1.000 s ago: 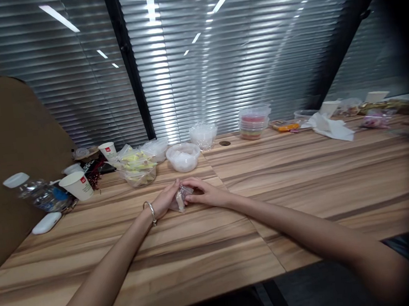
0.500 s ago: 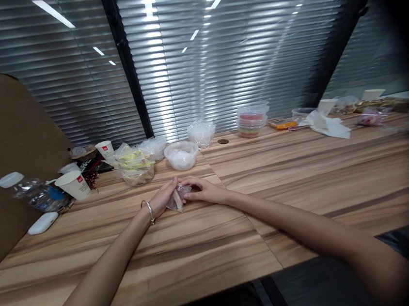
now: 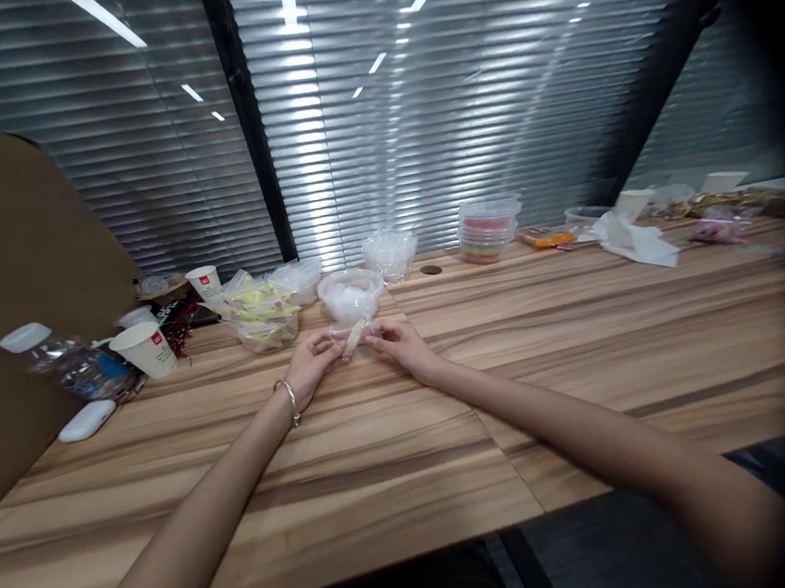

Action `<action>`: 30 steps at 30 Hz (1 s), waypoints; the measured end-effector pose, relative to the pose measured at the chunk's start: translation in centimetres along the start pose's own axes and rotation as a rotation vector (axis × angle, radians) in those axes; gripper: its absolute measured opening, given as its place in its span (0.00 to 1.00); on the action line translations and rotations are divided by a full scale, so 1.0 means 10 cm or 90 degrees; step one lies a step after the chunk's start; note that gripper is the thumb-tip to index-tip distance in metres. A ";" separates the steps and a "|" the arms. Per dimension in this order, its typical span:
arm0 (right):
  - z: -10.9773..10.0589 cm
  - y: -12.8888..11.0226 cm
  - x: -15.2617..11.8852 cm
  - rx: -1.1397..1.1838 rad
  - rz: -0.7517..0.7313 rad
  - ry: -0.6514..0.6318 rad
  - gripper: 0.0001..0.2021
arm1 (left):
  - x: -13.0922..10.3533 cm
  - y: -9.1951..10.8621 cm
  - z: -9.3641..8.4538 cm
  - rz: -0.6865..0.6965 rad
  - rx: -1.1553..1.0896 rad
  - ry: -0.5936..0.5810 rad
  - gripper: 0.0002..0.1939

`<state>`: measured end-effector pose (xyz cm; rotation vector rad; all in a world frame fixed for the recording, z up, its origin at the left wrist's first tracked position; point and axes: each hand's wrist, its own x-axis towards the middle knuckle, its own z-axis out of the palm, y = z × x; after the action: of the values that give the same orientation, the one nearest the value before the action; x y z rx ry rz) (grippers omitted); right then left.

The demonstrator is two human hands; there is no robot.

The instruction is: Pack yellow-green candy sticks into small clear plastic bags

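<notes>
While both hands meet just short of the clear bowl point(image 3: 327, 301), a small pale stick in a clear wrapper point(image 3: 354, 337) sits between them, its long axis slanting from 7 o'clock, nearer the person, to 1 o'clock, toward the bowl; whether it has a front end is too small to tell. The left hand point(image 3: 308, 365) pinches the wrapped piece from its 9 o'clock side, fingertips bunched, a silver bracelet point(image 3: 293, 403) at the wrist. The right hand point(image 3: 404, 345) grips the wrapper from 3 o'clock, thumb and fingers together. The piece is over the wooden table point(image 3: 384, 482); I cannot tell whether it touches the wood. From it, the bowl lies at 12 o'clock, the yellow packets point(image 3: 259, 299) at 10, a paper cup point(image 3: 148, 351) at 9, and the stacked tubs point(image 3: 488, 232) at 2.
</notes>
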<state>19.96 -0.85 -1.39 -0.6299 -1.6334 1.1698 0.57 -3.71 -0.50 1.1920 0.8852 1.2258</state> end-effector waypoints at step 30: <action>-0.02 0.06 -0.01 0.068 0.069 0.049 0.21 | 0.01 0.00 0.02 0.045 0.088 0.000 0.25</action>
<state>20.08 -0.63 -2.00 -0.6945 -1.4773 1.2866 0.79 -3.65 -0.46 1.3434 0.9460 1.2369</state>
